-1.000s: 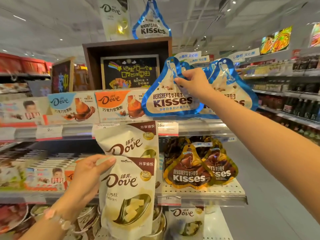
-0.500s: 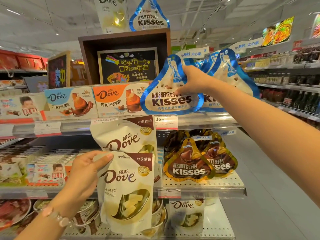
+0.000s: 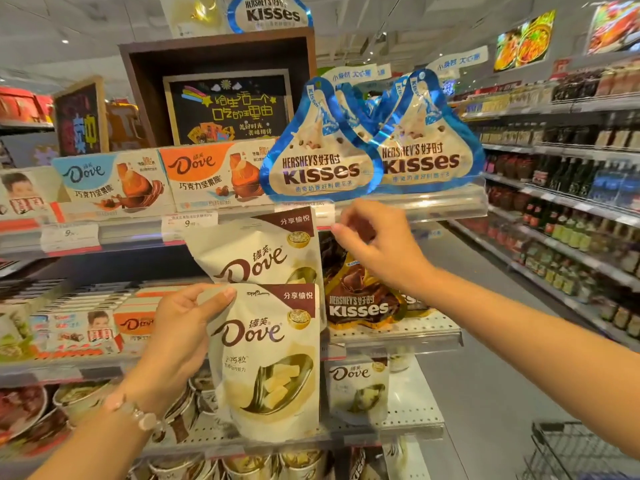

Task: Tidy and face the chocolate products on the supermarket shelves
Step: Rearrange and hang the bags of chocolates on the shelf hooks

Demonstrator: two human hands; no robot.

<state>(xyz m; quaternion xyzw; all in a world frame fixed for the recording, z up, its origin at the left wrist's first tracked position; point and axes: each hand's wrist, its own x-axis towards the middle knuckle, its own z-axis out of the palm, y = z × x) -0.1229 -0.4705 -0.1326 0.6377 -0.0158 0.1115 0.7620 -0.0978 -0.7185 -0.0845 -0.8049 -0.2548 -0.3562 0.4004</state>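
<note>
Here the left hand (image 3: 180, 327) grips a white Dove pouch (image 3: 266, 362) by its top corner, covering part of another pouch behind. The right hand (image 3: 377, 244), fingers loosely curled and holding nothing, hides the brown Kisses bags (image 3: 360, 299) beneath the blue Kisses bags (image 3: 322, 161).

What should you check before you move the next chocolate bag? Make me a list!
1. Left hand grips the white Dove pouch firmly: ok.
2. Right hand free, holding nothing: ok.
3. Blue Kisses bags upright, labels facing out: ok.
4. Brown Kisses bags faced neatly: not ok, they lean and overlap.
5. Room behind the second Dove pouch for the held one: cannot tell.
</note>
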